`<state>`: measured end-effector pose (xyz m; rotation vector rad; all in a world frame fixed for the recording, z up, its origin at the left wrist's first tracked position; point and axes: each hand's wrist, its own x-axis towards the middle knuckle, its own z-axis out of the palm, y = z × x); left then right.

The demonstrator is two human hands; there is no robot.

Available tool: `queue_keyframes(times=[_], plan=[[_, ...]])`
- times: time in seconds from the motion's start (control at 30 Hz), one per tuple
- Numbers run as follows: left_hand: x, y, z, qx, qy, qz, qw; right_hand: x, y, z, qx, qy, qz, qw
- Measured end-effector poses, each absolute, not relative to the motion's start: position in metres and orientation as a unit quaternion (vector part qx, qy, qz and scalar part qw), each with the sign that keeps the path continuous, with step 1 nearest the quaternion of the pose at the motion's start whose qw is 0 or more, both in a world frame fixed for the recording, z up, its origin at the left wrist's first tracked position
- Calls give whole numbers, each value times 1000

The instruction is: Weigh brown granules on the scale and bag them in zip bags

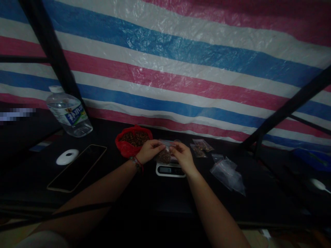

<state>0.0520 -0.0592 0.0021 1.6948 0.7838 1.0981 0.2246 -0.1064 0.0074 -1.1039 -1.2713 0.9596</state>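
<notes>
A small clear zip bag (163, 157) with brown grainy contents is held upright by its top edge above a white digital scale (170, 170). My left hand (150, 151) pinches the bag's left top corner, a bracelet on that wrist. On the other side, my right hand (182, 155) grips the right top corner between thumb and fingers. Part of the scale is covered by the bag and my right hand; its display faces me. Just beyond my left hand lies a red plastic bag (123, 147), its mouth spread around dark brown grains (136, 137).
Filled small bags (200, 148) lie right of the scale, with several flat zip bags (229, 174) nearer me. Leftward are a phone (77, 168), a white round object (67, 157) and a large bottle (68, 112). Black frame bars (281, 106) slant before a striped sheet (165, 69).
</notes>
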Motion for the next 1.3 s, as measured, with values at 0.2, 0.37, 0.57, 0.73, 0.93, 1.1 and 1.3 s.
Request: queue_keyframes(times=[0.2, 0.37, 0.57, 0.73, 0.93, 1.1, 1.3], plan=[[55, -61, 3, 659, 328, 483, 474, 224, -105, 3, -482, -562, 362, 567], [56, -61, 4, 622, 318, 508, 504, 224, -106, 1, -475, -531, 366, 599], [55, -60, 3, 590, 319, 531, 517, 226, -107, 0, -482, -536, 316, 617], [54, -57, 0, 611, 307, 536, 495, 226, -107, -1, -490, -544, 299, 612], [55, -60, 0, 642, 293, 522, 479, 222, -109, 2, -494, -567, 303, 585], [56, -64, 2, 681, 294, 492, 456, 219, -112, 5, -510, -591, 272, 563], [54, -62, 2, 691, 293, 489, 444, 220, -111, 4, -518, -604, 239, 557]])
